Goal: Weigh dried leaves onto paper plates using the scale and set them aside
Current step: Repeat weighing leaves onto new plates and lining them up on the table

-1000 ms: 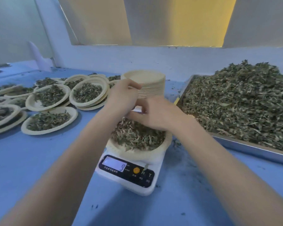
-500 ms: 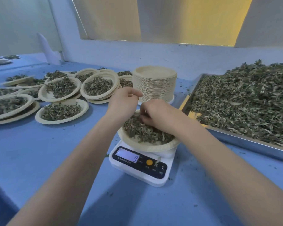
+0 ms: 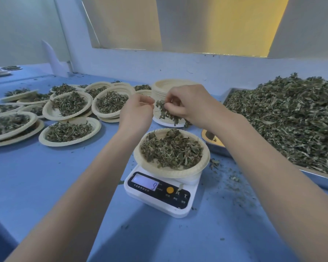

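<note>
A paper plate [image 3: 178, 172] heaped with dried leaves [image 3: 170, 148] rests on the white digital scale [image 3: 159, 193], whose display shows a 9. Above and behind the plate, my right hand [image 3: 189, 104] pinches a clump of dried leaves [image 3: 166, 112] that hangs from its fingers. My left hand [image 3: 138, 112] hovers just to the left of that clump, fingers curled, nothing clearly in it. A stack of bare paper plates [image 3: 159, 89] stands behind both hands, partly hidden by them.
A metal tray [image 3: 314, 178] piled high with loose dried leaves [image 3: 284, 118] fills the right side. Several filled paper plates [image 3: 68, 131] overlap on the blue table [image 3: 45, 186] at the left. Leaf crumbs lie scattered right of the scale. A wall runs close behind.
Both hands have lifted off the plate on the scale. The right hand came up with a clump of leaves; the plate's heap is now uncovered.
</note>
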